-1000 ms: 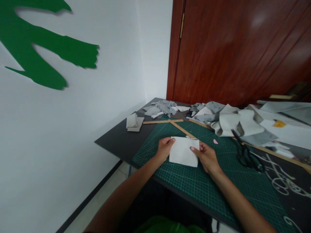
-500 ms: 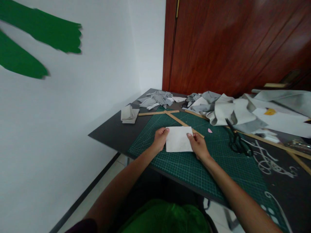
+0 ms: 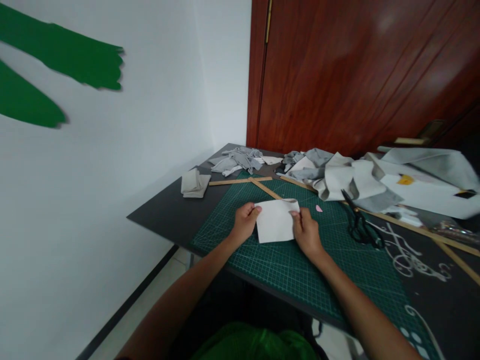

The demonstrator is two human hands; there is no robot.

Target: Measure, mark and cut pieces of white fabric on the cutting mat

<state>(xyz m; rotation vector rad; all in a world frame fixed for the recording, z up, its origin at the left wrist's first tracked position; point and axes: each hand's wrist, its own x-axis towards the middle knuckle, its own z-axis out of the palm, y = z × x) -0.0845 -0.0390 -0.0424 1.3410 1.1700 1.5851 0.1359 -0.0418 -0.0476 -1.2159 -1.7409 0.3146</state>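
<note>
Left hand and right hand, each grip clamped on a side of the white fabric rectangle, hold it over the green cutting mat

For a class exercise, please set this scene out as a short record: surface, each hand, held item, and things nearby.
Surface: green cutting mat on a dark table
Left hand: grips the left edge of the white cloth
Right hand: grips its right edge
Held item: white cloth, upper right corner curled
Right side: black scissors
Far left: folded beige cloth
Back: grey scraps
</note>
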